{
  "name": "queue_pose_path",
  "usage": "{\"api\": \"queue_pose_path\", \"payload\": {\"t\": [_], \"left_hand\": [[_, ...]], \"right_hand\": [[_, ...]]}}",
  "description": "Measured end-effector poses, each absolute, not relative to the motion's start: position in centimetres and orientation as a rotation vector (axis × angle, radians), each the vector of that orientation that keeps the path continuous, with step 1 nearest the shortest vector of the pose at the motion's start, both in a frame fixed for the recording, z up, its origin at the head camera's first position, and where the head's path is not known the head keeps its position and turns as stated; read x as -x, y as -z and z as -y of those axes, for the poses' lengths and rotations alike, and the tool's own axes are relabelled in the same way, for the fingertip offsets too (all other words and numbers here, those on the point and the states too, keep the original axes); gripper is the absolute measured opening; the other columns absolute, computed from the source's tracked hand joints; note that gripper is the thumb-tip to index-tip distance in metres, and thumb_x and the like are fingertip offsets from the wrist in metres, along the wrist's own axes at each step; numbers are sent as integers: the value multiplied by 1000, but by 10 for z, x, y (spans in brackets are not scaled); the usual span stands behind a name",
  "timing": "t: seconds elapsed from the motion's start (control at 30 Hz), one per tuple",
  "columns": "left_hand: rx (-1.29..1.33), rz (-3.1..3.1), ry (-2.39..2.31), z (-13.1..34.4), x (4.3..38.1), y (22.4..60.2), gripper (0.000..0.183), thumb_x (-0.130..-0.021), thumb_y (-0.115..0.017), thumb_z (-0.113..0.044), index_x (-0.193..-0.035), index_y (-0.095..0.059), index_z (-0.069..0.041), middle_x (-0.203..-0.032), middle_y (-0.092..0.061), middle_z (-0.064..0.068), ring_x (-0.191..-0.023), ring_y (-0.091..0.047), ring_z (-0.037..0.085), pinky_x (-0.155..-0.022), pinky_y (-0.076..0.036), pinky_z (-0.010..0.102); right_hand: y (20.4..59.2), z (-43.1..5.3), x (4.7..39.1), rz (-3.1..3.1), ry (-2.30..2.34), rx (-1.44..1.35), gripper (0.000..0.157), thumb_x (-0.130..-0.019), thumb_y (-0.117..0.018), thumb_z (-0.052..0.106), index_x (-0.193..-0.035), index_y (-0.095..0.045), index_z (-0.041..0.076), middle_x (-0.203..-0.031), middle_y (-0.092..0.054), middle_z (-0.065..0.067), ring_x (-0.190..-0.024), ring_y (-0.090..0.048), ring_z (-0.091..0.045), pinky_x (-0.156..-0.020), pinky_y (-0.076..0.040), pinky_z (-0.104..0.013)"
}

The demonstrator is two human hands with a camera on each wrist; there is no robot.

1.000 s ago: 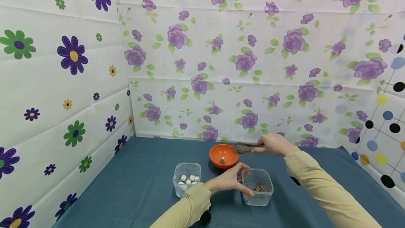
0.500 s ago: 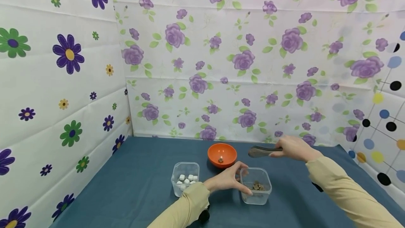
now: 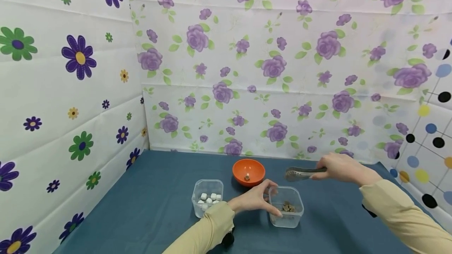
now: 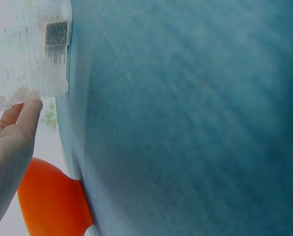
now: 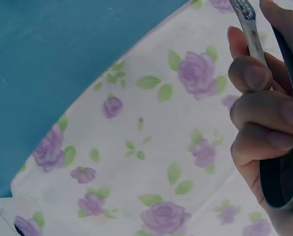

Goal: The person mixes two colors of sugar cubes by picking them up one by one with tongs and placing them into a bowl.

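My left hand (image 3: 252, 200) holds the near-left side of a clear plastic container (image 3: 287, 222), thumb in front and fingers behind. Brown cubes (image 3: 288, 207) lie in a small heap on its floor. In the left wrist view, fingertips touch the container wall (image 4: 28, 69), and one dark piece (image 4: 56, 33) shows through it. My right hand (image 3: 341, 167) grips metal tongs (image 3: 300, 173) above the table, right of the orange bowl (image 3: 238, 181). Curled fingers wrap the dark handle in the right wrist view, where the tongs' tips (image 5: 242, 7) are cut off. A small brown piece (image 3: 247, 177) sits in the bowl.
Left of my left wrist stands a second clear container (image 3: 196, 209) with several white cubes (image 3: 213, 196). The blue tablecloth (image 3: 141, 214) runs back to a floral cloth wall (image 3: 247, 109); another patterned cloth (image 3: 106, 128) closes off the left side.
My right hand has drawn the tongs rightward, away from the bowl's right rim. The left hand and its container have stayed in place.
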State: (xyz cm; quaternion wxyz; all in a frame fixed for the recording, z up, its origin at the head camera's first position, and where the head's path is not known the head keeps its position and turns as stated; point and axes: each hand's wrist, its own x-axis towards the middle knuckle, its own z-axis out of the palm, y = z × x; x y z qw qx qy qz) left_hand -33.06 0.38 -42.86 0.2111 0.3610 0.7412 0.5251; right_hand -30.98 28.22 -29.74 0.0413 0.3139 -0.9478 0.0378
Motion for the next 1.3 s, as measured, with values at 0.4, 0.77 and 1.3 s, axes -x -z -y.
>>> {"api": "queue_pose_path", "payload": {"t": [0.4, 0.77, 1.3], "left_hand": [[-1034, -2084, -1446, -3, 332, 429, 55, -80, -71, -16, -125, -40, -23, -120, -47, 2, -106, -44, 20, -80, -42, 27], [-1024, -2082, -1444, -4, 330, 428, 55, -79, -71, -17, -124, -41, -23, -120, -47, 1, -106, -45, 21, -79, -42, 27], [-995, -2085, -1428, -3, 330, 428, 56, -78, -72, -20, -124, -40, -24, -116, -45, -7, -99, -46, 11, -75, -44, 28]], "right_hand": [[289, -268, 287, 2894, -59, -1100, 33, -78, -67, 41, -55, -50, 26, -48, -23, 14, -41, -18, -2, -41, -19, -22], [309, -254, 290, 2776, 206, -1101, 38, -70, -75, 34, -49, -46, 24, -47, -26, 12, -41, -18, -3, -42, -18, -22], [327, -233, 295, 2843, 113, -1195, 38, -71, -75, 36, -49, -47, 25, -45, -28, 14, -39, -21, -2, -40, -21, -22]]}}
